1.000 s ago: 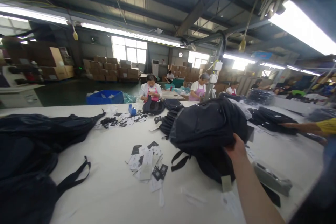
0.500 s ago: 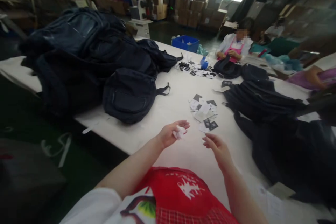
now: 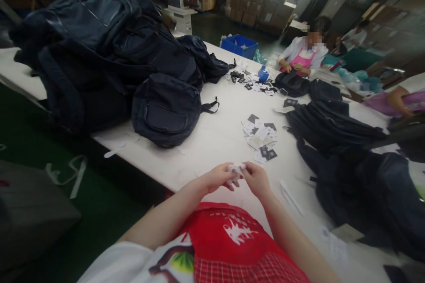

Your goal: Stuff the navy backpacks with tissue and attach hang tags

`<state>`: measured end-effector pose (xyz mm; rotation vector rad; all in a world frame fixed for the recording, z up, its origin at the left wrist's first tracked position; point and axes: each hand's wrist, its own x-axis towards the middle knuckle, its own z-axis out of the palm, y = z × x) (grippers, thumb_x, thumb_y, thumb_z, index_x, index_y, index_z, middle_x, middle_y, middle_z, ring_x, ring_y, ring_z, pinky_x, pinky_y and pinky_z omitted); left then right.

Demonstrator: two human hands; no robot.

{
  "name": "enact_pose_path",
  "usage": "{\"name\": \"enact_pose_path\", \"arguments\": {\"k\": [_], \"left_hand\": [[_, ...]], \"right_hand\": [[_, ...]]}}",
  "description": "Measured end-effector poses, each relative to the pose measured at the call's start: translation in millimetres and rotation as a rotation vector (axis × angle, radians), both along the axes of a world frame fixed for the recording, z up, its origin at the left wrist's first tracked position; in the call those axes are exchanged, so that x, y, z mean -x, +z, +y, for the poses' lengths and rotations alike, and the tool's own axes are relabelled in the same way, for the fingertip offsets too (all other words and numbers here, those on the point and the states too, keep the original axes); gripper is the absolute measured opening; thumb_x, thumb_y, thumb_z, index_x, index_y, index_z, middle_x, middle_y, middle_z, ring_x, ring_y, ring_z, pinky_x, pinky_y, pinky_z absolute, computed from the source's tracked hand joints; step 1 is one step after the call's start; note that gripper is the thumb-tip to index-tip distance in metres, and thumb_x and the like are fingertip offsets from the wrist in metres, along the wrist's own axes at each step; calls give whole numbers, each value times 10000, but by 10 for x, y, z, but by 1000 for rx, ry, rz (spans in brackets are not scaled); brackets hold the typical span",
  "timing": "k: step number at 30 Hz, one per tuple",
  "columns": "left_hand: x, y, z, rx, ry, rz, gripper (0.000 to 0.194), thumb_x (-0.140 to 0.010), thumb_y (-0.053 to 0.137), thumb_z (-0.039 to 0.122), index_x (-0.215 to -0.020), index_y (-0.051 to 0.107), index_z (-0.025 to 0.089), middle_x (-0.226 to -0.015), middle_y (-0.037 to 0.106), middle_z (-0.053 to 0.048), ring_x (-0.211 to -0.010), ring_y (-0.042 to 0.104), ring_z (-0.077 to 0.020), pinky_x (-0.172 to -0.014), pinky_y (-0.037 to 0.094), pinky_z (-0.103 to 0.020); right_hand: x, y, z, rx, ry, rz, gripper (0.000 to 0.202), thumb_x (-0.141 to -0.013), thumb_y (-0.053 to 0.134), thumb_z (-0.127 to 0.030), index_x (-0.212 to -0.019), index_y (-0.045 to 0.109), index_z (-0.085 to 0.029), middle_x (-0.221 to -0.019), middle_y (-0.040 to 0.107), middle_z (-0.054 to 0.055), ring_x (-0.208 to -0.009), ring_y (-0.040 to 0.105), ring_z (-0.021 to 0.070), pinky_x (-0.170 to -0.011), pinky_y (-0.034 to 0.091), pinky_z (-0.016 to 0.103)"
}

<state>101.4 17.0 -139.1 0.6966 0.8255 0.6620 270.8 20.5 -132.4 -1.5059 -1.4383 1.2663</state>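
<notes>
White wad (image 3: 237,169) between left hand (image 3: 219,177) and right hand (image 3: 258,180), both clamped on it

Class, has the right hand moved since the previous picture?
Yes: relative to the tag pile, the right hand has shifted left, to the white wad.

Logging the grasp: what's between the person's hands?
A white wad, touched by both the left hand and the right hand, as the head view shows; material unclear.
</notes>
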Motion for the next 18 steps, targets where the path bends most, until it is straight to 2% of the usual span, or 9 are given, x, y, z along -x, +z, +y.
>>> {"name": "enact_pose_path", "arguments": {"k": [4,6,9,11,14,16,18], "left_hand": [[32,-99,53,-61,42,144,304,-693,659,401,-842,606,141,-569,530,33,-442,426,-73,-400,295,-188],[77,-128,106,-74,35,170,290,-696,632,398,-834,609,144,-518,458,59,-421,377,-73,-384,236,-191],[145,-120,183,-100,-3,209,301,-690,617,419,-829,617,152,-524,425,70,-427,324,-69,-396,198,-195],[154,-107,203,-147,-29,251,336,-693,619,471,-805,618,155,-555,446,57,-467,353,-78,-425,234,-195],[130,-178,198,-320,-85,343,451,-714,598,605,-752,636,157,-669,562,-6,-623,500,-142,-523,379,-230],[125,-295,234,-421,-157,392,484,-724,584,663,-751,667,188,-775,642,-33,-782,588,-218,-650,477,-294],[122,-401,319,-489,-314,423,415,-729,608,661,-794,703,263,-845,675,-9,-920,616,-279,-737,519,-350]], "right_hand": [[-81,-13,103,45,-212,194,196,-634,716,-348,-707,682,-169,-602,618,-13,-593,529,135,-581,416,246],[-116,-8,168,37,-291,222,235,-653,712,-396,-705,663,-173,-631,614,-9,-618,526,128,-584,419,236],[-148,30,245,14,-388,278,317,-670,699,-472,-760,668,-169,-703,645,18,-611,524,124,-548,419,232],[-154,72,262,9,-465,350,373,-662,712,-498,-816,688,-159,-769,678,44,-621,536,124,-552,432,231],[-154,111,279,60,-595,567,406,-628,767,-479,-858,688,-153,-820,704,57,-686,591,138,-613,471,231],[-165,99,323,91,-670,719,363,-634,779,-435,-841,661,-161,-752,691,36,-674,616,146,-627,489,243],[-189,53,367,124,-773,858,273,-679,745,-399,-752,613,-172,-612,620,-2,-564,589,137,-614,502,269]]}}
